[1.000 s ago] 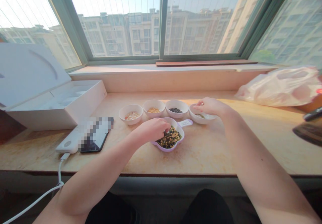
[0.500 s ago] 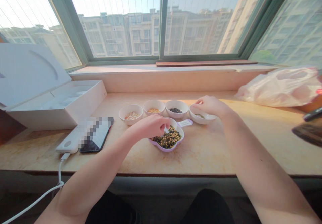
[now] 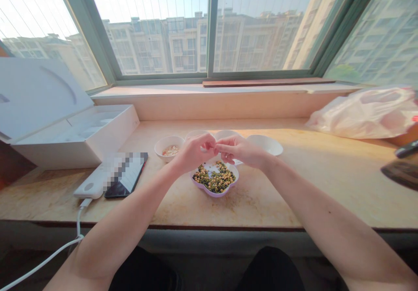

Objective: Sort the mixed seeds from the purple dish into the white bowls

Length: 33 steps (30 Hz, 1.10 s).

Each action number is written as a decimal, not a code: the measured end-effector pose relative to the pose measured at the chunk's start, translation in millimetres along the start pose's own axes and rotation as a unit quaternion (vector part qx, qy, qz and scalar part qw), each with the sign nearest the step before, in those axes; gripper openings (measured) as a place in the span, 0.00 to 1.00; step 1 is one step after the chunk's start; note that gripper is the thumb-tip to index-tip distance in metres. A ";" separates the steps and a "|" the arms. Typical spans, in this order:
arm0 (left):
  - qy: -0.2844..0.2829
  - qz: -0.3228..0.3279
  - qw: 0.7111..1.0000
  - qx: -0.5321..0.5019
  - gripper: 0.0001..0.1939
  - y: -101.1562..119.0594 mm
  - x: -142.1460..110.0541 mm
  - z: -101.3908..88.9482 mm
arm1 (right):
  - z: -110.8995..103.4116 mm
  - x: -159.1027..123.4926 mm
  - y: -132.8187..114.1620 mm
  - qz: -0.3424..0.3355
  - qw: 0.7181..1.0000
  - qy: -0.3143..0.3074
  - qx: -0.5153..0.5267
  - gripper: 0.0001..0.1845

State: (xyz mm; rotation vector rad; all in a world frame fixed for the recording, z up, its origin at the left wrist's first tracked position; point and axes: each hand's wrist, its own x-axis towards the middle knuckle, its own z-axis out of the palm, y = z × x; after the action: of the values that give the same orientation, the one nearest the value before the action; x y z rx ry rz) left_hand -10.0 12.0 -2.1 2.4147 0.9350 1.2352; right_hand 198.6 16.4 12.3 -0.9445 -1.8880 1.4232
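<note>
My left hand (image 3: 195, 153) and my right hand (image 3: 237, 149) meet above the back rim of a flower-shaped dish with a lilac rim (image 3: 212, 194), their fingertips pinched together. The dish holds mixed green and yellow beans (image 3: 215, 177). Whether the fingertips hold anything is hidden. Nearby, a small white bowl (image 3: 170, 149) holds pale flakes. Two more white bowls (image 3: 196, 133) (image 3: 224, 133) stand mostly behind my hands, their contents hidden. Another white bowl (image 3: 266, 145) sits to the right of my right hand.
The bowls and dish stand on a sunlit stone ledge (image 3: 261, 204) below a window. To the left lie a white power bank (image 3: 91, 185) with a cable, a phone (image 3: 119, 190), and an open white box (image 3: 94, 136). A plastic bag (image 3: 365, 113) lies at the right.
My right hand has moved left from the right-hand bowl. My left hand has risen from the dish. The two hands now meet at their fingertips above the dish.
</note>
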 end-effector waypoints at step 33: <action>-0.312 -0.019 0.906 0.285 0.13 10.0 -5.0 13.6 | -109.0 -26.1 17.8 0.250 0.786 0.245 -0.509 0.10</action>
State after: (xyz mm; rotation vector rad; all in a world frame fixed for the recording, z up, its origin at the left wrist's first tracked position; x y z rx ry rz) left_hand 3.0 1.8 -8.3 2.9048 1.2226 0.0994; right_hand 303.6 58.2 22.1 -2.1885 -1.9896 0.1351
